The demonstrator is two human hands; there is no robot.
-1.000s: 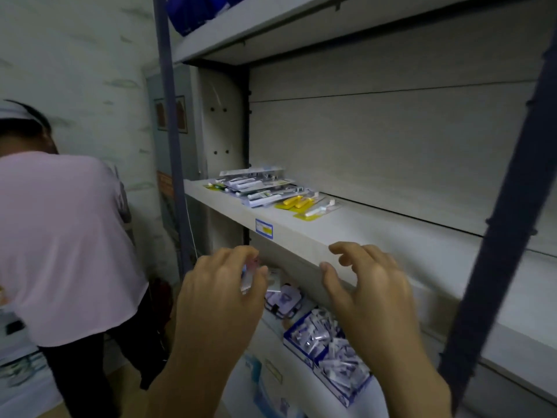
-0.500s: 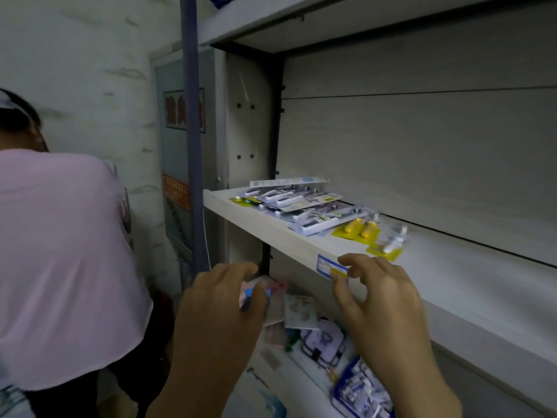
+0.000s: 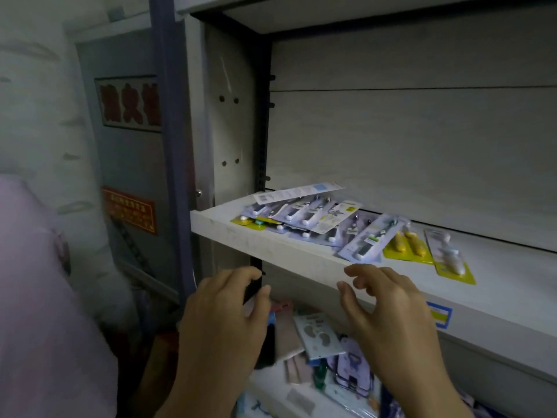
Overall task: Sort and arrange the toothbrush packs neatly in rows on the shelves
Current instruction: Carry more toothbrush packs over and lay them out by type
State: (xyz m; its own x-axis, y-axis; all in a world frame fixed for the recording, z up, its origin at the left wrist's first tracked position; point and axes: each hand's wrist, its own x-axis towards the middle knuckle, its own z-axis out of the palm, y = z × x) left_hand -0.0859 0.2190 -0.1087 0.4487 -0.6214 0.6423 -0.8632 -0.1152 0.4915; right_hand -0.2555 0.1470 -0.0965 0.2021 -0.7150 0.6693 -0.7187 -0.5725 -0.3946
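Head view. Both hands are raised in front of the shelf [image 3: 271,251], below its front edge. The left hand [image 3: 223,321] has relaxed, slightly bent fingers and grasps nothing. The right hand [image 3: 388,312] is likewise released, fingers loosely curved, fingertips just short of the shelf lip.

The toothbrush packs [image 3: 316,218] lie on the shelf above and beyond both hands, overlapping in an untidy fan at the shelf's left end. Two yellow-backed packs [image 3: 422,248] lie above and to the right of the right hand, close to the front edge. Beyond these, the shelf surface to the right of the right hand is bare up to the back panel. A price label [image 3: 438,315] sits on the shelf lip, partly covered by the right hand.

A blue upright post [image 3: 168,146] stands above and left of the left hand.

Mixed packets [image 3: 319,336] on the lower shelf between and below the hands are blurred and partly hidden. A person's pink sleeve [image 3: 45,297] is cut off at the left edge.
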